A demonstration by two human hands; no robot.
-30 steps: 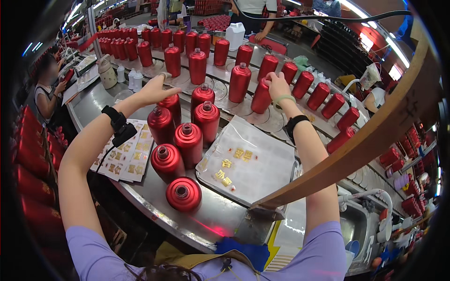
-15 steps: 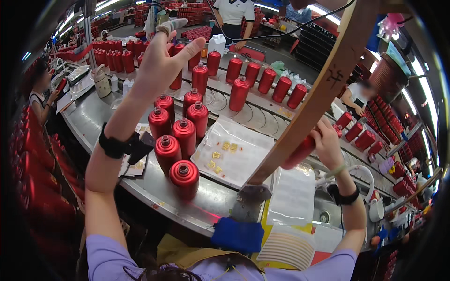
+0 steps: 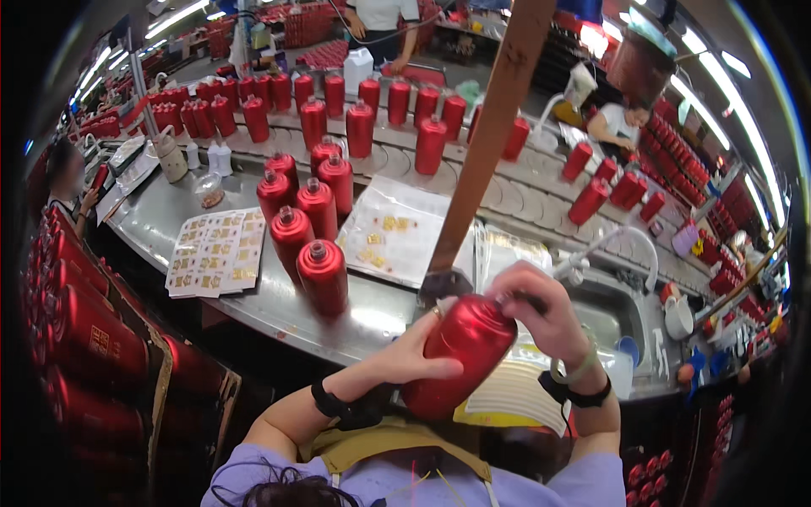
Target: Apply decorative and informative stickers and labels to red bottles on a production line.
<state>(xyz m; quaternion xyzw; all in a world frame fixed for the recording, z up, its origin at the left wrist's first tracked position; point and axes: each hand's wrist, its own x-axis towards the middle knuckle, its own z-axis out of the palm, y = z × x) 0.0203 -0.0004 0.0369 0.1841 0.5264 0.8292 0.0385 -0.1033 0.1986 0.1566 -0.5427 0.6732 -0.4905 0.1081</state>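
A glossy red bottle (image 3: 470, 348) is held tilted close to my body, its neck pointing up and to the right. My left hand (image 3: 416, 353) wraps the bottle's left side, with the thumb across the front and the other fingers partly hidden behind it. At the top, my right hand (image 3: 545, 311) has its fingers curled around the neck, covering most of it. Left of the wooden post, a group of red bottles (image 3: 322, 275) stands upright on the metal bench. Beside them lies a plastic-covered white sheet (image 3: 372, 220) with gold stickers.
A wooden post (image 3: 486, 160) rises just beyond my hands. To the right are a sink (image 3: 621, 317) and a curved white faucet (image 3: 629, 241). More red bottles (image 3: 431, 144) line the conveyor behind. Sticker sheets (image 3: 217, 253) lie at left; boxed red bottles (image 3: 97, 338) stand lower left.
My left hand has come down from above the conveyor onto the bottle. My right hand has brought that bottle from behind the post toward me. The view has shifted.
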